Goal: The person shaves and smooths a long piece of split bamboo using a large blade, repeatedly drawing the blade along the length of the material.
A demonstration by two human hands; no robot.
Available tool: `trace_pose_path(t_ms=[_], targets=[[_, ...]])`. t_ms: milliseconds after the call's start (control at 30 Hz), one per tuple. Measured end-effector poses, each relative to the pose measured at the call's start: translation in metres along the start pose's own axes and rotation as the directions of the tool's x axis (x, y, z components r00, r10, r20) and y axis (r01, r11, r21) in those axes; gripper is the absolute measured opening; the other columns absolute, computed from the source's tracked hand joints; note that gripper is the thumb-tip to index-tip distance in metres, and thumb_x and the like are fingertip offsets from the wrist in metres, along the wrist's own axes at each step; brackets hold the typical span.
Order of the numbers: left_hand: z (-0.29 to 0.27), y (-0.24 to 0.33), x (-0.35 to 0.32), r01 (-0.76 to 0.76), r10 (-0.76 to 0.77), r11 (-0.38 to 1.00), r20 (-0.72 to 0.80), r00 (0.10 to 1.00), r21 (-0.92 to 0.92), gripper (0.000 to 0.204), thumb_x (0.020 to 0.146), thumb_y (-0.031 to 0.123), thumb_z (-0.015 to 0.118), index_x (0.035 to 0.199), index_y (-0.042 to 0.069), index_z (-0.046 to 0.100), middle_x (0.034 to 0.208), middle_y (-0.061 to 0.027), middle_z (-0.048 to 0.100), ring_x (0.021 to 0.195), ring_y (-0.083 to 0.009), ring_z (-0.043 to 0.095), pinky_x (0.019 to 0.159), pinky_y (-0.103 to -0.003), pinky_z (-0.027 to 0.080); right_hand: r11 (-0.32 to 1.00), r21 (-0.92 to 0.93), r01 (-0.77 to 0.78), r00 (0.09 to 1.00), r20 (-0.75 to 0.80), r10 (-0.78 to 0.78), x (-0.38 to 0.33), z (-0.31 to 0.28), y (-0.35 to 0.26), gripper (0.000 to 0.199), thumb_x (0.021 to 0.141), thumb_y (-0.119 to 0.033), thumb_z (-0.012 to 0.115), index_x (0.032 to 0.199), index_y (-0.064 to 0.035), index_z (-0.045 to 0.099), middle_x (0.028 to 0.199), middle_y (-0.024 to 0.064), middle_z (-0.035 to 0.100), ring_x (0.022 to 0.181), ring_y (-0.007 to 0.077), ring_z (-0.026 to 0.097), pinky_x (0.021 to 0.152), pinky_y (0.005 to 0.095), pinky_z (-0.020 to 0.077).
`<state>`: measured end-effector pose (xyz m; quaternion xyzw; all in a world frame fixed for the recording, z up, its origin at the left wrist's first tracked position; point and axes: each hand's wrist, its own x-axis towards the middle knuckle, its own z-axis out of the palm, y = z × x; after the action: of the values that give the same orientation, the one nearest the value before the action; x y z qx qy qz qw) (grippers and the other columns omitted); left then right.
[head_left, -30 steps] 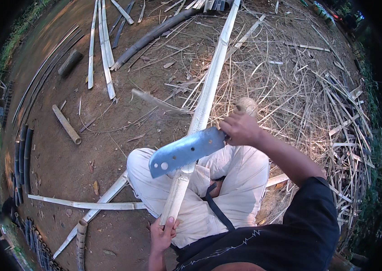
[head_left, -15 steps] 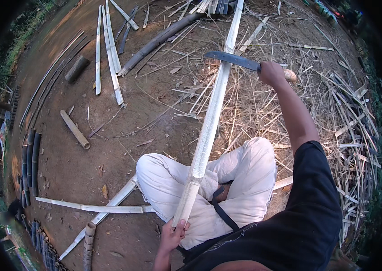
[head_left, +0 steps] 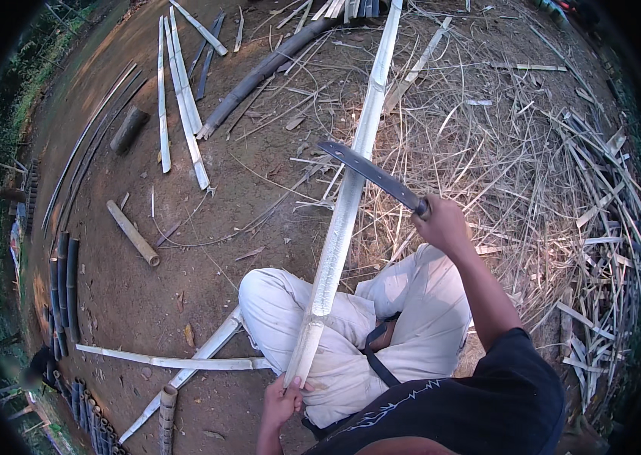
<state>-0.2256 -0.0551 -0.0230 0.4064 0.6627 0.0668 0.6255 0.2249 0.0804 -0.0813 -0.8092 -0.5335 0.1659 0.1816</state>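
Holding knife (head_left: 375, 175) and bamboo strip (head_left: 334, 250)

Right hand (head_left: 440, 224) wrapped round knife, which covers part of strip; left hand (head_left: 281, 402) pinches near end over lap (head_left: 347, 383). Dark pole (head_left: 267, 72) ahead-left, shavings (head_left: 487, 152) ahead-right; brown dirt ground (head_left: 131, 303), outdoors

The brown dirt ground (head_left: 127, 303) is carrying a tangled litter of thin shavings (head_left: 457, 159), and a heap of split pieces (head_left: 601, 292) is lying along its right side. Toward the upper left, pale split strips (head_left: 163, 106) are resting near a dark curved pole (head_left: 261, 72), with a short log (head_left: 129, 130) lying beside them. Lower down, a bamboo tube (head_left: 132, 233) and two crossed strips (head_left: 146, 358) are lying well apart.
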Motion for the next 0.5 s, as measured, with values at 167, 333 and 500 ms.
trace_pose_path(t_ms=[167, 333, 500], targets=[[-0.012, 0.018, 0.002, -0.112, 0.247, 0.606, -0.052, 0.968, 0.788, 0.027, 0.099, 0.026, 0.058, 0.095, 0.0, 0.064, 0.079, -0.014, 0.07, 0.065, -0.0337, 0.065, 0.065, -0.047, 0.052, 0.87, 0.369, -0.327, 0.939, 0.026, 0.342, -0.102, -0.012, -0.026, 0.029, 0.079, -0.024, 0.074, 0.095, 0.0001, 0.069, 0.074, 0.0168, 0.069, 0.066, 0.0274, 0.069, 0.065, 0.0372, 0.0531], [-0.002, 0.058, -0.007, -0.181, 0.571, 0.468, -0.139, 0.809, 0.865, 0.032, 0.096, 0.03, 0.062, 0.096, -0.002, 0.063, 0.097, -0.0168, 0.07, 0.085, -0.0361, 0.067, 0.069, -0.049, 0.051, 0.799, 0.577, -0.171, 0.954, -0.107, 0.281, -0.17, -0.023, -0.061, 0.03, 0.079, -0.01, 0.073, 0.104, 0.0032, 0.065, 0.077, 0.0115, 0.067, 0.067, 0.0167, 0.065, 0.066, 0.0311, 0.052], [0.061, 0.113, -0.012, -0.7, 0.742, 0.67, -0.183, 0.645, 0.247, 0.037, 0.099, 0.033, 0.06, 0.1, -0.004, 0.063, 0.09, -0.0133, 0.067, 0.076, -0.0209, 0.062, 0.062, -0.037, 0.049, 0.788, 0.605, 0.113, 0.977, -0.21, 0.022, -0.229, -0.003, -0.116, 0.044, 0.079, -0.01, 0.072, 0.119, 0.0039, 0.059, 0.084, 0.0181, 0.066, 0.072, 0.0296, 0.068, 0.067, 0.036, 0.0534]])
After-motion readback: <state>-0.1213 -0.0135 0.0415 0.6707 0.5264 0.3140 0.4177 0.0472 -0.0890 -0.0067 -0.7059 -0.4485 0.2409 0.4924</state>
